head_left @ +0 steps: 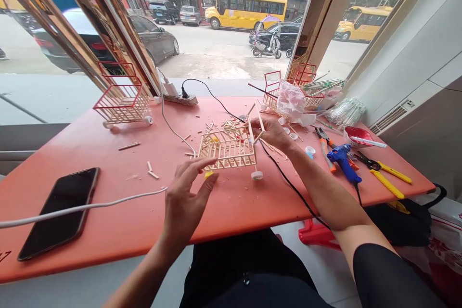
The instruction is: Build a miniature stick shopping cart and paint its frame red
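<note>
A small shopping cart (231, 151) made of thin wooden sticks stands over the middle of the table, with white and yellow bottle caps for wheels. My right hand (272, 134) grips it at the upright handle end; the fingertips are partly hidden behind the sticks. At the near left corner of the cart is my left hand (187, 192), thumb and forefinger apart. The forefinger reaches along the basket's lower edge and the thumb is close to a yellow cap wheel (209, 174); whether they touch I cannot tell. Loose stick pieces (231, 125) lie behind the cart.
A red-trimmed stick cart (121, 98) stands back left, others back right. A phone (61, 211) lies left under a white cable. On the right are a blue glue gun (344, 161), pliers (327, 149), yellow-handled cutters (388, 178) and a red bowl (357, 135). A black cord crosses the table.
</note>
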`<action>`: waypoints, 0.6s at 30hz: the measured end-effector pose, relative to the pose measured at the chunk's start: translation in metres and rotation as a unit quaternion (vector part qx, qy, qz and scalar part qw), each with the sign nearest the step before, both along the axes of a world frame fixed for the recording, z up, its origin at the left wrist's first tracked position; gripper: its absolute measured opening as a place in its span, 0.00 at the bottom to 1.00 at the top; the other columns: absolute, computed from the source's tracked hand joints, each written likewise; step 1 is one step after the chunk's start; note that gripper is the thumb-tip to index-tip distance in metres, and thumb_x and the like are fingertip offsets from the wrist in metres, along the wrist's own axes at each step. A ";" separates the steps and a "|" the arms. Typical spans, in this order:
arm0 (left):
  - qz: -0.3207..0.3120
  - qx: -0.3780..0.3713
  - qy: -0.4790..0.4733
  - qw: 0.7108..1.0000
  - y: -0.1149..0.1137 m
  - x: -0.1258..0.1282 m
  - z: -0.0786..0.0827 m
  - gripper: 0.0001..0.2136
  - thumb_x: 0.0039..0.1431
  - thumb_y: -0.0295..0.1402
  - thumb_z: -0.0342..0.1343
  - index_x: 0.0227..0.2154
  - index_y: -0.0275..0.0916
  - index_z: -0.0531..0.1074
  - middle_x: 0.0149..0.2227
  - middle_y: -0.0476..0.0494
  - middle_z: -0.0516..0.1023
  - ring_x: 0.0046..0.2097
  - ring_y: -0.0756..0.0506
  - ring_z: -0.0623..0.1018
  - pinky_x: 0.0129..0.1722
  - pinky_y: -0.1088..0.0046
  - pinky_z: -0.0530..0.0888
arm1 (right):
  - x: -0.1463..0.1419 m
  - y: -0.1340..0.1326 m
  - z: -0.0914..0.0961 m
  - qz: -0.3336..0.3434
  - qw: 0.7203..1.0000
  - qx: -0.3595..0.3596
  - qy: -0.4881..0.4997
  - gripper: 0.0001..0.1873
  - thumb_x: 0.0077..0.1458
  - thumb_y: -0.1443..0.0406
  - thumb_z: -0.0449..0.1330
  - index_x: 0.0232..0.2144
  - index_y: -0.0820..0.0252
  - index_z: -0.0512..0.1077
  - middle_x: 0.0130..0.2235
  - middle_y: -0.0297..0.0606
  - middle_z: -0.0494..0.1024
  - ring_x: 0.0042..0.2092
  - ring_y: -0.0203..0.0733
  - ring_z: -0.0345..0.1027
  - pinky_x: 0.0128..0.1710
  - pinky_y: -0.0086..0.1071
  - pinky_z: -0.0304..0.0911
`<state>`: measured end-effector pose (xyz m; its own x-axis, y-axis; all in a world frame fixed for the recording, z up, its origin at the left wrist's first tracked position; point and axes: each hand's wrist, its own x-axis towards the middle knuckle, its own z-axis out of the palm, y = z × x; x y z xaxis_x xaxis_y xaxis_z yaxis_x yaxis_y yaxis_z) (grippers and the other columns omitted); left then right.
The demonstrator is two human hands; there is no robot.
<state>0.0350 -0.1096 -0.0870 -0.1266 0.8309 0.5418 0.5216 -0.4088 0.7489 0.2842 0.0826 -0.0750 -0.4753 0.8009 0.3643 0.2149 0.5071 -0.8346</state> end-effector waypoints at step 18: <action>-0.195 -0.030 0.137 0.971 0.073 -0.014 0.018 0.07 0.70 0.35 0.61 0.38 0.43 0.84 0.38 0.46 0.89 0.39 0.44 0.86 0.39 0.70 0.77 | 0.006 -0.001 0.005 -0.021 1.000 -0.017 -0.015 0.17 0.59 0.51 0.71 0.39 0.58 0.85 0.39 0.38 0.87 0.45 0.49 0.81 0.52 0.44 0.78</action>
<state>0.0213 -0.0370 -0.0693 0.3454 0.8176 0.4607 0.5182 -0.5755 0.6327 0.2905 0.0814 -0.0705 -0.4518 0.8315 0.3233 0.2597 0.4693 -0.8440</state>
